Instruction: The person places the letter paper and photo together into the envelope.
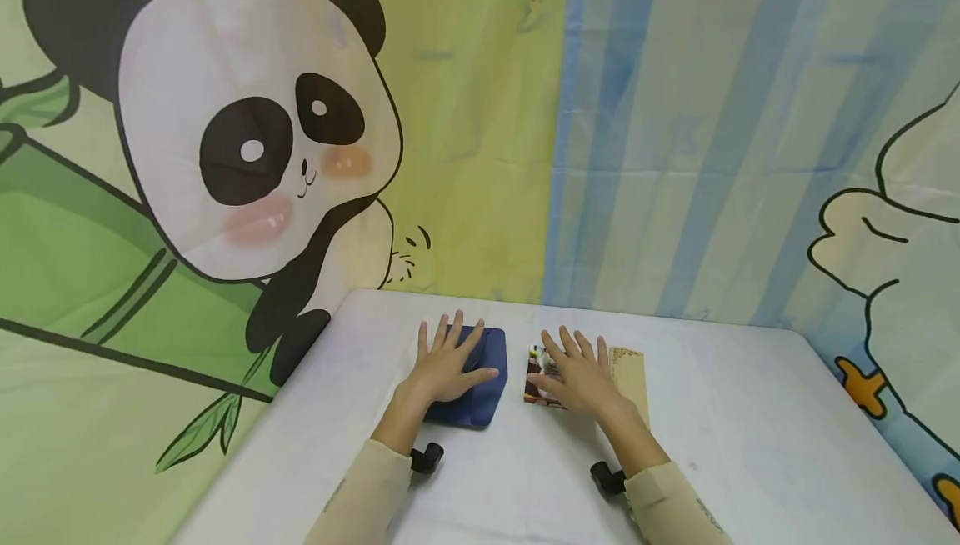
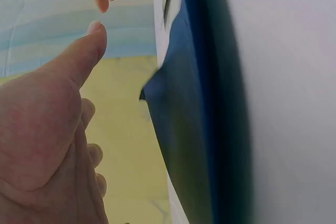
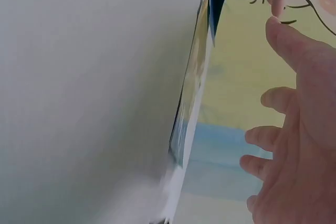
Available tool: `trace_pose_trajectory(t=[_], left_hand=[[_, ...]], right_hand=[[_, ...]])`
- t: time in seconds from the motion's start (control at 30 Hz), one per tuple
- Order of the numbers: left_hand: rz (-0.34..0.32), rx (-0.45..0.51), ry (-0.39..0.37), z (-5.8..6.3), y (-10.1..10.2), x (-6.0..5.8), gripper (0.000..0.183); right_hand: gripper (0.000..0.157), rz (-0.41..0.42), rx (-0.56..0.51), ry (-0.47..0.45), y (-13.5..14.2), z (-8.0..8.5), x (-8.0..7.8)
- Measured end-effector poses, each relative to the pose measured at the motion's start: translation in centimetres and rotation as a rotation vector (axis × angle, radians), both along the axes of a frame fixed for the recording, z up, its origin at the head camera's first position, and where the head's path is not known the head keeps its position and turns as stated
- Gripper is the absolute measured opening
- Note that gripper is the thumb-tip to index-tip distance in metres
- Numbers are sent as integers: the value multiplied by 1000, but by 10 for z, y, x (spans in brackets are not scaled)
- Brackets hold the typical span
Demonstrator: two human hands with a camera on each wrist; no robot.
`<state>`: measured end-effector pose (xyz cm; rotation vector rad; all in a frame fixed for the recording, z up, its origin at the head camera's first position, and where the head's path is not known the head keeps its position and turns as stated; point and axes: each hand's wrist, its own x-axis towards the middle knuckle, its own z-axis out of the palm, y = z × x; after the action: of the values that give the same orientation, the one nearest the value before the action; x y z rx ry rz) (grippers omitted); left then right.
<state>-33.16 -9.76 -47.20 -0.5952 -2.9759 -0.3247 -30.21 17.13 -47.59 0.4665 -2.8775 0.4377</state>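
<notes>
My left hand [image 1: 438, 374] is spread, palm down, over a flat dark blue case [image 1: 492, 359] that looks like a folder or pouch. In the left wrist view a gap shows between that hand [image 2: 44, 124] and the blue case [image 2: 181, 124], whose flap edge lifts a little. Fingers apart, my right hand [image 1: 588, 382] hovers above a colourful printed card [image 1: 535, 392] and a tan sheet [image 1: 632, 370] with a patterned top edge. The right wrist view shows this hand [image 3: 294, 140] clear of the thin flat pieces. Both hands hold nothing and partly cover the things beneath.
Everything lies on a white-covered table [image 1: 750, 437]. Behind it hangs a printed cloth [image 1: 480, 128] with a panda at left and blue stripes at right. A black wrist mount [image 1: 427, 458] shows at the left wrist, another black mount [image 1: 607, 478] at the right.
</notes>
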Motion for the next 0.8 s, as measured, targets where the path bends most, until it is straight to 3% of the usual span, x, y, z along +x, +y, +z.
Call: trace_pose_trajectory(t=[0.17,0.37,0.6,0.8], left_hand=[[12,-16,-9,-6,-6,0,88],[-40,38,-33,-9,-7,-5,89],[-73,144,-107,-4,-21,-7,91],[-99,176,-135,-3,-29,-9,92]], right_hand=[[74,45,9,-21,-14,1,-2],[76,53,49,-25,-25,4,-3],[79,69,66,-42,-34,6,-5],[80,73,42,-85,-42,6,-4]])
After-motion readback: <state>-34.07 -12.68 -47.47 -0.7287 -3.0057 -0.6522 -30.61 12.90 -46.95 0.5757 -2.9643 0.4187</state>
